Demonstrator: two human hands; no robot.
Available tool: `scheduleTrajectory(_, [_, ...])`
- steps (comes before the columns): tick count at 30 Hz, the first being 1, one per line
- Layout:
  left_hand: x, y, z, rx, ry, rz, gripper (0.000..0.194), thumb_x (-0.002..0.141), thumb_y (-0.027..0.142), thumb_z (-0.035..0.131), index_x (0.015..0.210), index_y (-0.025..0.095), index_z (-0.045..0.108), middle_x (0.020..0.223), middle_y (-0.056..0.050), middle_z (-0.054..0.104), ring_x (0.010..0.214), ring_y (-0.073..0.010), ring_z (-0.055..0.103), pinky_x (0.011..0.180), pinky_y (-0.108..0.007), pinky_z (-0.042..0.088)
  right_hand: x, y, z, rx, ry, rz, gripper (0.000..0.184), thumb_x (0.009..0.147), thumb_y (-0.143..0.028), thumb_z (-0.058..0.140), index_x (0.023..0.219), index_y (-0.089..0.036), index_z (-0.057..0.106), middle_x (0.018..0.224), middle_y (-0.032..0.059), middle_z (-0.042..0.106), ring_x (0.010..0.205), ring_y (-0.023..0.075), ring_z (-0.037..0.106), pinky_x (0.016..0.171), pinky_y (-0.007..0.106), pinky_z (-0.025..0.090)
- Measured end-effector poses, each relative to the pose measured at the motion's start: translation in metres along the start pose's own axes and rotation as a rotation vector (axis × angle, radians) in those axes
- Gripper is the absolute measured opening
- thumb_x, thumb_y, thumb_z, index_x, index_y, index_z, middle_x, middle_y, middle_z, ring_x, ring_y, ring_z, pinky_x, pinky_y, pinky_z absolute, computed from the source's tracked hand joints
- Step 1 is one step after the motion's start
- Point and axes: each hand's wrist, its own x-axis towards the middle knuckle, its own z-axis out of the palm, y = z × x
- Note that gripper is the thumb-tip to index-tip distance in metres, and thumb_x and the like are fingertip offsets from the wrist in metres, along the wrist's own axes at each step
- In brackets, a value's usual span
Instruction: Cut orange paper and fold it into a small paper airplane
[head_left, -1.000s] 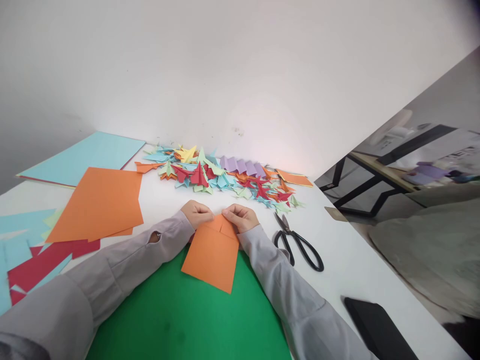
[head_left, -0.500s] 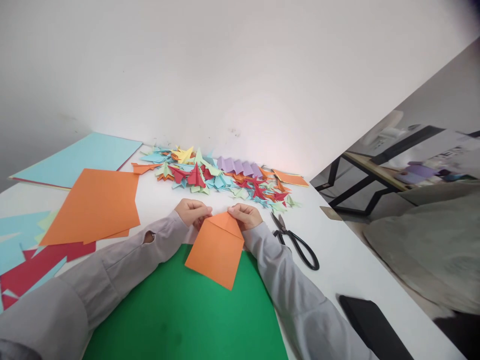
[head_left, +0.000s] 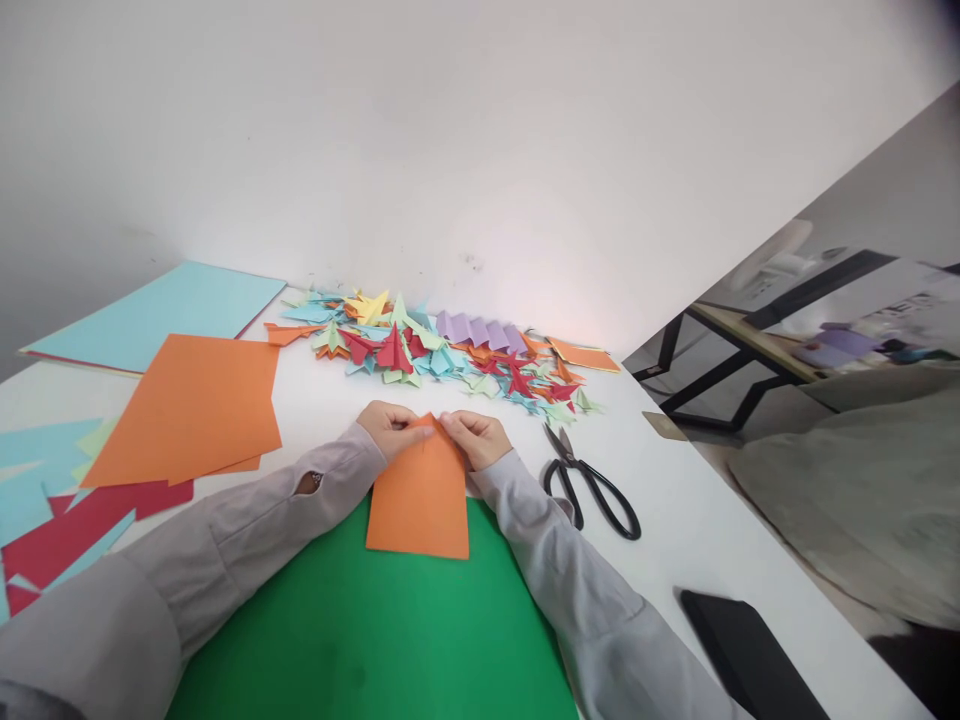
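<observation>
An orange sheet of paper (head_left: 420, 505), folded at its far end, hangs between my hands over the green sheet (head_left: 367, 630). My left hand (head_left: 394, 428) is closed on its upper left edge, thumb lying on the paper. With thumb and fingers pinched, my right hand (head_left: 478, 437) grips the upper right edge close to the tip. The two hands almost meet at the top of the paper. The folds there are partly covered by my fingers.
Behind my hands lies a pile of small folded paper planes (head_left: 394, 350) with a purple pleated strip (head_left: 480, 331). Black-handled scissors (head_left: 592, 485) and a black flat object (head_left: 742, 640) lie right. Orange sheets (head_left: 195, 410), red scraps (head_left: 67, 535) and blue sheets (head_left: 165, 310) lie left.
The orange paper has turned so its near edge lies nearly level. My hands have drawn closer together at its tip, and the diagonal fold line seen before is no longer visible.
</observation>
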Motion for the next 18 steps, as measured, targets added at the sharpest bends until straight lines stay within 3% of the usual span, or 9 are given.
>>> scheduleTrajectory(3, [0.0011,0.0021,-0.001,-0.127,0.162,-0.019,0.033,0.055,0.042,0.069,0.065,0.011,0.066,0.054,0.0,0.06,0.046,-0.0097,0.05,0.044,-0.021,0.039,-0.0011,0.0016,0.0012,0.026,0.016,0.0,0.031,0.051,-0.044,0.075,0.061,-0.016,0.064,0.053,-0.0016,0.062,0.044,0.0097,0.051,0.043,0.022,0.04])
scheduleTrajectory(7, [0.001,0.0058,-0.0026,-0.179,0.228,-0.016,0.03,0.056,0.041,0.068,0.061,0.011,0.066,0.056,-0.001,0.061,0.051,-0.0116,0.053,0.047,-0.022,0.042,-0.0001,0.0032,-0.0004,-0.059,0.092,-0.036,0.032,0.053,-0.047,0.073,0.059,-0.016,0.064,0.051,-0.0011,0.06,0.044,0.0101,0.049,0.043,0.023,0.04])
scheduleTrajectory(11, [0.0009,0.0062,-0.0026,-0.172,0.301,0.01,0.025,0.058,0.037,0.068,0.063,0.012,0.067,0.057,-0.001,0.062,0.053,-0.0122,0.055,0.049,-0.023,0.043,-0.0014,0.003,-0.0016,-0.142,0.118,-0.055,0.038,0.059,-0.052,0.067,0.052,-0.016,0.059,0.043,-0.0036,0.05,0.039,0.0071,0.038,0.037,0.021,0.029])
scheduleTrajectory(15, [0.004,0.0025,-0.0035,-0.127,0.342,0.042,0.025,0.06,0.036,0.066,0.068,0.013,0.068,0.058,-0.002,0.063,0.054,-0.0125,0.056,0.051,-0.023,0.045,-0.0024,0.0031,-0.002,-0.173,0.125,-0.086,0.047,0.062,-0.054,0.063,0.04,-0.018,0.043,0.036,-0.007,0.033,0.036,0.005,0.025,0.035,0.021,0.018])
scheduleTrajectory(18, [0.0083,-0.0017,-0.0088,0.055,0.39,0.128,0.021,0.062,0.029,0.063,0.074,0.013,0.068,0.067,-0.004,0.065,0.06,-0.0129,0.058,0.055,-0.022,0.047,0.0003,0.006,-0.0035,-0.244,0.158,-0.133,0.044,0.063,-0.052,0.063,0.041,-0.018,0.047,0.038,-0.0058,0.036,0.038,0.0058,0.028,0.036,0.021,0.019])
